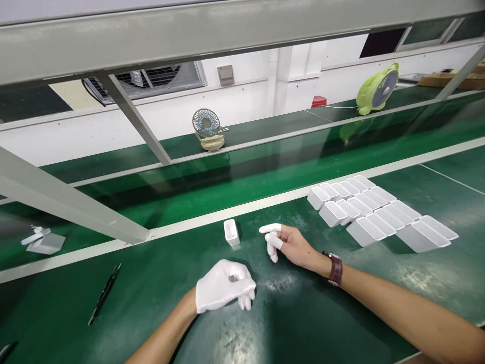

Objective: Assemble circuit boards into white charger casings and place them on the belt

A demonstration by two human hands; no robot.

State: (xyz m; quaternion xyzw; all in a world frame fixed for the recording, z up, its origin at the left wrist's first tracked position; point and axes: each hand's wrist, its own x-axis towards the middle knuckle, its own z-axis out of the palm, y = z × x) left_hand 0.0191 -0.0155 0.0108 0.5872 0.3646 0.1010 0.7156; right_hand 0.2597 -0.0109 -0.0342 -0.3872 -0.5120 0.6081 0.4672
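Observation:
My left hand (pixel 225 286), in a white glove, hovers over the green bench top with its fingertips pressed together. Whatever they may hold is hidden. To its right, my right hand (pixel 290 245) wears white finger covers on several fingertips; its fingers are apart and nothing shows between them. Just beyond both hands, a small white open-topped box (pixel 231 232) stands by itself, touched by neither. Farther right, rows of similar white boxes (pixel 366 230) sit close together with their open sides up.
A black pen-like stick (pixel 104 294) lies at the left. A grey metal post (pixel 68 194) rises from the bench's back rail. Behind it are a green belt (pixel 250 174), a small fan (pixel 207 126) and a lime-green fan (pixel 377 90). Another white box (pixel 46 243) sits far left.

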